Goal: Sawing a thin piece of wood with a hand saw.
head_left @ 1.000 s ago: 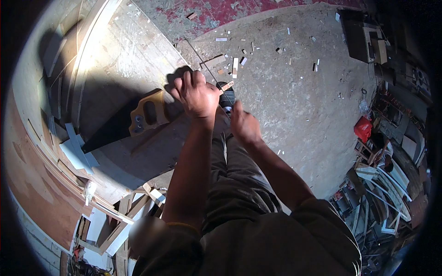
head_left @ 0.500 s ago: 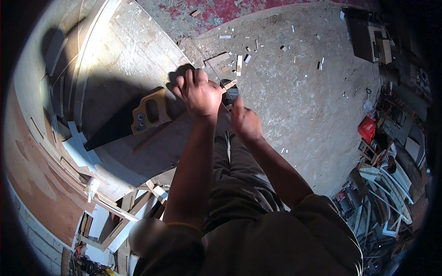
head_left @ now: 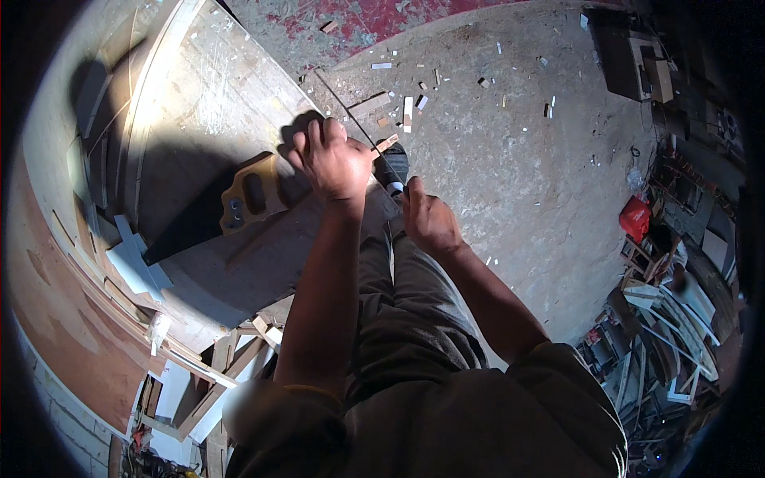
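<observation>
My left hand (head_left: 339, 163) is closed at the right edge of the wooden workbench (head_left: 239, 88), pressing down a narrow wood strip (head_left: 387, 143). The strip's pale end juts past the bench edge. In my closed right hand (head_left: 433, 221) is a saw with a thin dark blade (head_left: 351, 114), seen almost edge-on. Its blade slants up and left, crossing the strip just right of my left hand. My fingers hide most of its handle. Left of my left hand, a handsaw with a yellow handle (head_left: 272, 185) lies on the bench, its dark blade pointing lower left.
Wood offcuts (head_left: 370, 103) and small chips litter the concrete floor (head_left: 494, 175). My shoe (head_left: 392, 163) is below the strip. Scrap wood (head_left: 211, 390) lies at lower left. A heap of boards and frames (head_left: 677, 319) and a red bag (head_left: 635, 218) are at right.
My right hand has drawn slightly down and toward me, exposing more of the saw's blade beyond the strip. My left hand still holds the strip; the whole view has shifted a little.
</observation>
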